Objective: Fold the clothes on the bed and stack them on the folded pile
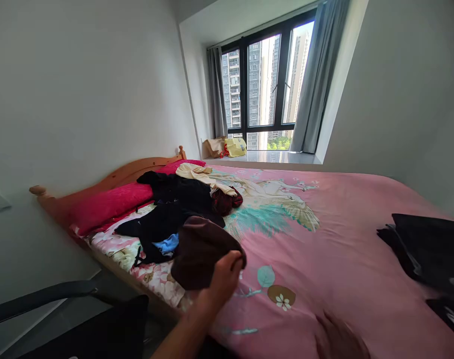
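The left hand [227, 271] is clamped on the near right edge of a brown cloth [202, 252], its fingers bunched around the fabric; the rest of the cloth spreads leftward and away from the grip, over the near side of the bed [346, 249]. The cloth shows no clear long axis — it looks about as broad one way as the other — so what counts is that nearly all of it lies to the left of the holding hand, on the side away from the right hand [341, 339]. That hand is down at the bottom edge of the view, well apart from the left one and nearer the wearer, over the pink cover [305, 271]; nothing shows in it, but blur hides its fingers, so I cannot tell how far they are spread. The left hand is plainly the nearer one to the cloth. Just beyond and left of the cloth is a loose heap: black clothes [155, 222], a blue cloth [167, 244], a dark red piece [223, 203] and a cream one [197, 172], with a red pillow [114, 204] behind. Black garments [432, 244] lie at the far right — well apart from that heap, and farther off than the right hand.
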A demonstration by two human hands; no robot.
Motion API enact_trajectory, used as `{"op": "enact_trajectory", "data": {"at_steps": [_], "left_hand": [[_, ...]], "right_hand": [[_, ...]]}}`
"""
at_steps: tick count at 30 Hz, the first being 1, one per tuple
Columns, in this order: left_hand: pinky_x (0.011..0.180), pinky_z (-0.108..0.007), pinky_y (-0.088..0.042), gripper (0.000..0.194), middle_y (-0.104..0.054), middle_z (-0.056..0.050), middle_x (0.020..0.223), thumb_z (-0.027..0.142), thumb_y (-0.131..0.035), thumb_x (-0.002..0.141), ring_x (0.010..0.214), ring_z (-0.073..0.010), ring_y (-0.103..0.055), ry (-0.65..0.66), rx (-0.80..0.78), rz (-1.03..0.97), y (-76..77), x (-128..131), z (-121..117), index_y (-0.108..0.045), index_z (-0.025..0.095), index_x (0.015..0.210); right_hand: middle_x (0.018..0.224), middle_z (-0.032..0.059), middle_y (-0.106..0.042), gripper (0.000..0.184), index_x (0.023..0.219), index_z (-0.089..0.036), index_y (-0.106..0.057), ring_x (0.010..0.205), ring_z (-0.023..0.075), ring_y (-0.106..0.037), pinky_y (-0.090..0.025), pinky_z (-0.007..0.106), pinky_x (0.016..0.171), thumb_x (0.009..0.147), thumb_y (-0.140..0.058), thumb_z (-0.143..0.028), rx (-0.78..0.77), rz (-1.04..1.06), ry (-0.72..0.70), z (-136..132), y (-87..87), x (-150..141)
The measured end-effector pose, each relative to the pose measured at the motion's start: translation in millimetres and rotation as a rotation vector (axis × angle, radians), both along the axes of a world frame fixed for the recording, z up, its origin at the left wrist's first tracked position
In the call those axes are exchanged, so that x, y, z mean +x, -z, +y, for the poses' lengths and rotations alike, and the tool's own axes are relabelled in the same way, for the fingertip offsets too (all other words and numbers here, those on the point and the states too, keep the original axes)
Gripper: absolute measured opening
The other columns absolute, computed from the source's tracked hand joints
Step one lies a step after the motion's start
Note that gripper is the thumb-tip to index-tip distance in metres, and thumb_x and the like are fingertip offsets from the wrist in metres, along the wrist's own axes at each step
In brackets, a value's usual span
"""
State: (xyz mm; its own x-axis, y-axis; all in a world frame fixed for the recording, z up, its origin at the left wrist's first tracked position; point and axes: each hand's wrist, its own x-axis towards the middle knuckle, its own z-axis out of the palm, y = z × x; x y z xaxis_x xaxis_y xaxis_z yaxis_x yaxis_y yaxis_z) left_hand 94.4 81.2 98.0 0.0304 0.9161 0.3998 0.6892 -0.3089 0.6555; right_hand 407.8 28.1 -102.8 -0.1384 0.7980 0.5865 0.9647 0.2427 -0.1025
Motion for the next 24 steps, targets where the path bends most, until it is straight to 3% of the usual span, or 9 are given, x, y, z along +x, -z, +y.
{"op": "enact_trajectory", "data": {"at_steps": [3, 5, 7, 10, 14, 18, 20, 22, 24], "left_hand": [[0.085, -0.025, -0.047, 0.020, -0.069, -0.001, 0.094, 0.018, -0.050, 0.083, 0.089, -0.0140, -0.061, 0.317, -0.108, -0.100, 43.4, 100, -70, -0.065, 0.024, 0.094], [0.091, -0.028, -0.046, 0.025, -0.066, -0.002, 0.107, 0.017, -0.056, 0.078, 0.099, -0.0161, -0.059, 0.410, -0.163, -0.125, 72.5, 140, -113, -0.066, 0.027, 0.098], [0.094, -0.033, -0.045, 0.026, -0.065, -0.004, 0.110, 0.016, -0.059, 0.073, 0.103, -0.0197, -0.057, 0.405, -0.140, -0.095, 94.9, 152, -143, -0.067, 0.027, 0.095], [0.095, -0.041, -0.043, 0.025, -0.062, -0.009, 0.111, 0.020, -0.055, 0.077, 0.109, -0.0241, -0.053, 0.239, -0.087, 0.030, 108.8, 124, -161, -0.065, 0.027, 0.099], [0.098, -0.049, -0.036, 0.035, -0.056, -0.012, 0.121, 0.031, -0.053, 0.081, 0.116, -0.0291, -0.047, -0.155, -0.072, 0.216, 97.8, 57, -157, -0.058, 0.024, 0.115], [0.100, -0.044, -0.034, 0.041, -0.056, -0.012, 0.121, 0.041, -0.054, 0.081, 0.117, -0.0283, -0.047, -0.285, -0.009, 0.271, 73.6, 21, -141, -0.055, 0.019, 0.116], [0.102, -0.039, -0.033, 0.035, -0.058, -0.010, 0.118, 0.041, -0.045, 0.086, 0.116, -0.0247, -0.048, -0.266, 0.000, 0.247, 58.4, 17, -125, -0.057, 0.019, 0.111], [0.103, -0.035, -0.031, 0.034, -0.058, -0.009, 0.119, 0.037, -0.035, 0.090, 0.118, -0.0217, -0.048, -0.240, -0.079, 0.238, 43.2, 19, -101, -0.056, 0.019, 0.109], [0.103, -0.035, -0.031, 0.034, -0.057, -0.009, 0.124, 0.033, -0.036, 0.089, 0.120, -0.0215, -0.047, -0.210, -0.207, 0.255, 31.9, 23, -75, -0.054, 0.018, 0.114]], "right_hand": [[0.115, 0.0087, -0.063, 0.035, 0.107, -0.021, -0.064, 0.111, 0.0289, -0.052, -0.033, 0.047, 0.097, 0.079, -0.042, -0.027, -0.088, 0.057, 0.018, -11, -24.1, -8], [0.121, 0.0080, -0.059, 0.040, 0.112, -0.021, -0.060, 0.115, 0.0263, -0.049, -0.032, 0.046, 0.099, 0.080, -0.037, -0.020, -0.144, 0.142, 0.012, -16, -35.8, -10], [0.121, 0.0086, -0.058, 0.040, 0.113, -0.019, -0.059, 0.116, 0.0242, -0.047, -0.031, 0.045, 0.100, 0.081, -0.033, -0.016, -0.179, 0.254, 0.001, -19, -44.3, -10], [0.114, 0.0102, -0.060, 0.032, 0.107, -0.017, -0.060, 0.112, 0.0234, -0.049, -0.029, 0.044, 0.101, 0.087, -0.036, -0.025, -0.192, 0.448, -0.056, -20, -54.7, -8], [0.104, 0.0105, -0.063, 0.034, 0.099, -0.016, -0.061, 0.101, 0.0241, -0.053, -0.033, 0.044, 0.097, 0.087, -0.042, -0.042, -0.210, 0.805, -0.092, -21, -64.4, -4], [0.100, 0.0087, -0.064, 0.044, 0.110, -0.016, -0.055, 0.096, 0.0230, -0.056, -0.041, 0.038, 0.088, 0.086, -0.043, -0.051, -0.290, 1.257, -0.078, -34, -66.5, -5], [0.100, 0.0078, -0.064, 0.047, 0.113, -0.016, -0.054, 0.096, 0.0233, -0.057, -0.041, 0.038, 0.089, 0.082, -0.049, -0.051, -0.320, 1.251, -0.078, -45, -65.6, -10], [0.100, 0.0080, -0.065, 0.041, 0.102, -0.017, -0.061, 0.102, 0.0260, -0.054, -0.034, 0.043, 0.097, 0.076, -0.058, -0.049, -0.321, 1.061, -0.093, -56, -64.2, -16], [0.098, 0.0089, -0.065, 0.032, 0.086, -0.018, -0.065, 0.108, 0.0284, -0.051, -0.025, 0.047, 0.103, 0.074, -0.060, -0.047, -0.306, 0.911, -0.102, -66, -63.3, -21]]}}
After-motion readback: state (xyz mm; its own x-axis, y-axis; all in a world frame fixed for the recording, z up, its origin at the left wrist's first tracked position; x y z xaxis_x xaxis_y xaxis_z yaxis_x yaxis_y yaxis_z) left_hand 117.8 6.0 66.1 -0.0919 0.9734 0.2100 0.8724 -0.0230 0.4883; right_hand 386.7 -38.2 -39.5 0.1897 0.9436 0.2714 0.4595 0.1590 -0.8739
